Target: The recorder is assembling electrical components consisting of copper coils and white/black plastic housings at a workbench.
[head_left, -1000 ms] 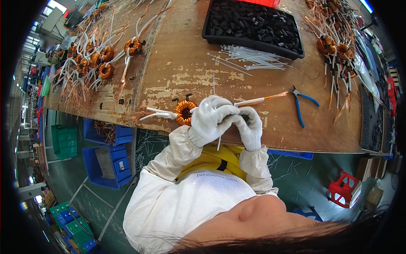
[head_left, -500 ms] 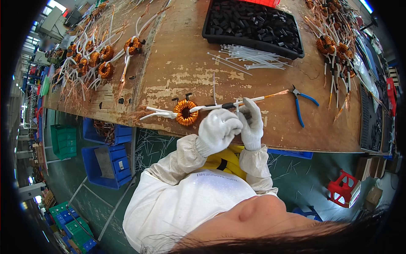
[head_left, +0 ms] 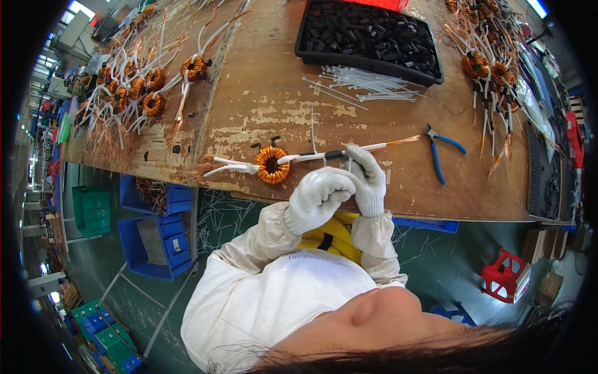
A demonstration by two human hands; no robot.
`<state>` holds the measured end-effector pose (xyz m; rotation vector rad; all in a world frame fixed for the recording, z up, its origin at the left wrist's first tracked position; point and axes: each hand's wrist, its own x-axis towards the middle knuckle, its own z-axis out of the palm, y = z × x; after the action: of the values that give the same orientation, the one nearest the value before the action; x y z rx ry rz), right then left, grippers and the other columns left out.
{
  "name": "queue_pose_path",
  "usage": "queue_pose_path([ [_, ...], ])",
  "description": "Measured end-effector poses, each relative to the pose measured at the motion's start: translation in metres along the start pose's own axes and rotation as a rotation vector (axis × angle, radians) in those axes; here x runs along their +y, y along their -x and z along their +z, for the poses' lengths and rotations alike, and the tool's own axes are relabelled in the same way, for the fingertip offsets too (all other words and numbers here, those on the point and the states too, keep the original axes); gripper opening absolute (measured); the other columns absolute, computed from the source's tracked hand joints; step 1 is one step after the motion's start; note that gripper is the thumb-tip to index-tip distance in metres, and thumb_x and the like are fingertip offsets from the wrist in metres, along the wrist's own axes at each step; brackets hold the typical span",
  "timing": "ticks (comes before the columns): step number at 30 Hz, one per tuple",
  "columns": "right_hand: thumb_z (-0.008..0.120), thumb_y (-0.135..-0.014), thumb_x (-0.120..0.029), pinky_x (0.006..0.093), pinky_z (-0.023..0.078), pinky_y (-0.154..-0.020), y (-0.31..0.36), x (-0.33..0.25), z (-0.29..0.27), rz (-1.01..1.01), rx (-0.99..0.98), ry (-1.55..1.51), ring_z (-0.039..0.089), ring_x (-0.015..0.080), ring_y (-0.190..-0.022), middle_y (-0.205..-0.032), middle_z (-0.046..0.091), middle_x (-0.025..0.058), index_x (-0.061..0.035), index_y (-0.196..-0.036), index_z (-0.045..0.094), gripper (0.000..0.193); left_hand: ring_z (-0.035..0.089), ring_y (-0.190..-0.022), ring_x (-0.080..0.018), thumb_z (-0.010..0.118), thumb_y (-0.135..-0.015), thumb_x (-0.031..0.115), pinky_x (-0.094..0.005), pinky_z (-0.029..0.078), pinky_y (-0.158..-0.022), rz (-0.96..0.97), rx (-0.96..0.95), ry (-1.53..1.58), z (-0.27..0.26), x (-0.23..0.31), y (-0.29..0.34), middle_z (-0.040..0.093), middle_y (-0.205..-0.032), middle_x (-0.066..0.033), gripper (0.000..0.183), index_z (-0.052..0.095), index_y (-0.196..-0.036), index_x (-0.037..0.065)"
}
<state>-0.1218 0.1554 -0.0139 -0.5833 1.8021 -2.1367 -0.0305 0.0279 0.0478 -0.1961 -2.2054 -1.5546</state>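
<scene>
A toroidal coil (head_left: 272, 165) wound with copper wire lies near the table's front edge. Its white wire lead (head_left: 304, 158), with black sleeves (head_left: 334, 154) on it, runs right to a bare copper end. One white cable tie (head_left: 313, 129) is around this lead, its tail standing away from me. My right hand (head_left: 368, 177), white-gloved, has its fingertips closed on the lead just right of the sleeve. Just below the lead my left hand (head_left: 321, 194), also gloved, is curled closed against the right fingers. A thin white strip, apparently another cable tie, shows between them; its lower part is hidden.
Blue-handled cutters (head_left: 438, 155) lie to the right. Farther back are loose cable ties (head_left: 374, 84) and a black tray (head_left: 430, 78) of black sleeve pieces. Wired coils are heaped at left (head_left: 137, 87) and right (head_left: 476, 65). Blue bins (head_left: 146, 249) stand below the table's left edge.
The left hand has turned slightly and sits a little lower and farther left. The right hand stays at the lead. The whole scene is shifted slightly in view.
</scene>
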Motion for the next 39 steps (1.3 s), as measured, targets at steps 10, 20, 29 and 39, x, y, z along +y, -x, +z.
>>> queue_pose_path([
  [10,0.064,-0.093,0.005,0.0234,0.051,-0.085,-0.003,-0.009,0.007,0.01,0.003,0.036,0.064,0.0123,-0.096,-0.108,0.068,0.0052,-0.0012,-0.118,0.072,0.027,0.053,-0.083,-0.0147,0.05,-0.106,0.012,-0.0285,0.045,-0.08,-0.569,-0.031,0.871,0.018,-0.008,0.018,0.06,-0.092,-0.0051,0.011,0.056,-0.099,0.006],
  [20,0.065,-0.091,0.008,0.0237,0.053,-0.085,-0.006,-0.006,0.011,0.062,0.077,0.017,0.065,0.0116,-0.095,-0.105,0.069,0.0039,-0.0008,-0.11,0.075,0.023,0.042,-0.07,-0.0112,0.055,-0.106,0.03,-0.0233,0.035,-0.063,-0.736,-0.05,1.24,0.014,-0.006,0.013,0.051,-0.084,-0.0029,0.023,0.054,-0.097,0.009],
  [29,0.062,-0.099,-0.002,0.0239,0.053,-0.082,-0.013,-0.027,-0.006,0.154,0.263,-0.04,0.065,0.0111,-0.095,-0.111,0.071,0.004,-0.0041,-0.119,0.071,0.022,0.051,-0.068,-0.0088,0.059,-0.104,0.035,-0.0212,0.043,-0.061,-0.424,-0.151,0.914,-0.03,0.028,-0.02,0.068,-0.1,-0.0122,0.031,0.059,-0.106,0.004],
  [39,0.08,-0.079,-0.038,0.0452,0.036,-0.115,-0.063,-0.079,-0.168,-0.048,0.244,1.353,0.044,0.0381,-0.139,-0.151,0.045,0.0215,-0.0163,-0.15,0.046,0.082,0.065,-0.091,-0.0197,0.069,-0.091,0.007,-0.0313,0.054,-0.082,-0.2,0.057,-0.19,-0.08,-0.031,-0.003,0.069,-0.106,-0.009,0.022,0.066,-0.113,0.004],
])
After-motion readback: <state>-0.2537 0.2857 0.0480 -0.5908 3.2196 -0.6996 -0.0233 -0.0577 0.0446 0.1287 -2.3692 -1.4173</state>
